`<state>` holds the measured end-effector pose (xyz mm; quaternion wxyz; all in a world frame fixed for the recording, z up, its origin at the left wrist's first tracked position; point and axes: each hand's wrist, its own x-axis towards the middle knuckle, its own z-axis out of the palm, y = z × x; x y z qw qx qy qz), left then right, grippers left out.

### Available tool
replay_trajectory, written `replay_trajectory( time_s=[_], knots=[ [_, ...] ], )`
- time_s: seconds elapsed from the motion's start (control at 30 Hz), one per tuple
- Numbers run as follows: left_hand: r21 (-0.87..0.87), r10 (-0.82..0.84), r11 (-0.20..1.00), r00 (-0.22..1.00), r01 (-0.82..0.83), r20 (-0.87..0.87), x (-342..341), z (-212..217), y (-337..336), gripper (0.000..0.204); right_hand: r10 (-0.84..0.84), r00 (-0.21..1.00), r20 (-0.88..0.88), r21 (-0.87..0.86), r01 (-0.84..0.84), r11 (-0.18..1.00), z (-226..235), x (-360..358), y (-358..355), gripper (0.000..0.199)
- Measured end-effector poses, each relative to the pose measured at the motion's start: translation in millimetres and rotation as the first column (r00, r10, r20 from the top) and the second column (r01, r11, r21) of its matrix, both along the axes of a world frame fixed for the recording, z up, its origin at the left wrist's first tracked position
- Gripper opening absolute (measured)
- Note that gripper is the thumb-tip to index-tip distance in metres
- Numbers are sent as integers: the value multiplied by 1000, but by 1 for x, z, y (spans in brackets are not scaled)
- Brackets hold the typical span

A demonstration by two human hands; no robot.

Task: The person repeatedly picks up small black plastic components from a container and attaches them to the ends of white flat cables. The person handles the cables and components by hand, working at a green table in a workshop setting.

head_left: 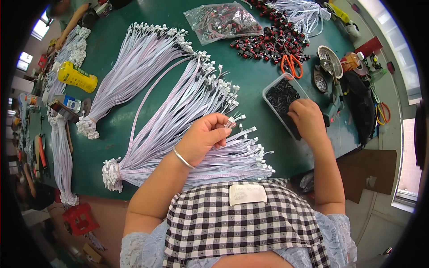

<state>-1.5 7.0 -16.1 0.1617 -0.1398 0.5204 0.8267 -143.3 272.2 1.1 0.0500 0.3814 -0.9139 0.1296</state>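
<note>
My left hand (207, 137) is closed in a pinch on a small white cable connector (230, 122) at the end of one ribbon cable. Below and around it a large bundle of white ribbon cables (154, 154) fans out over the green table, gathered at its left end by a band. Several of its far connector ends carry short black sleeves. My right hand (306, 117) reaches into a clear plastic box (267, 99) filled with short black tubes (280, 94). Its fingertips are bent together among the tubes; whether they grip one is hidden.
Another cable bundle (129, 67) lies farther left, near a yellow bottle (77, 77). Beyond the box are orange-handled scissors (292, 66), a heap of red-and-black parts (270, 44) and a plastic bag (223, 22). Metal dishes (330, 62) stand at right. Another person's arm (73, 22) shows far left.
</note>
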Motion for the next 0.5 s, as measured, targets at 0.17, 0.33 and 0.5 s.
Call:
replay_trajectory(
  time_s=[0.17,0.33,0.5],
  knots=[
    [44,27,999,1000,-27,-2,0,-2,1,13,-35,997,74,61,31,998,-2,1,0,17],
    [43,42,998,999,-42,9,-1,-1,0,12,-27,995,95,8,26,1000,2,1,-5,19],
    [44,41,998,999,-42,28,-2,-2,0,11,15,993,120,69,-23,997,5,-5,-7,19]
  ],
)
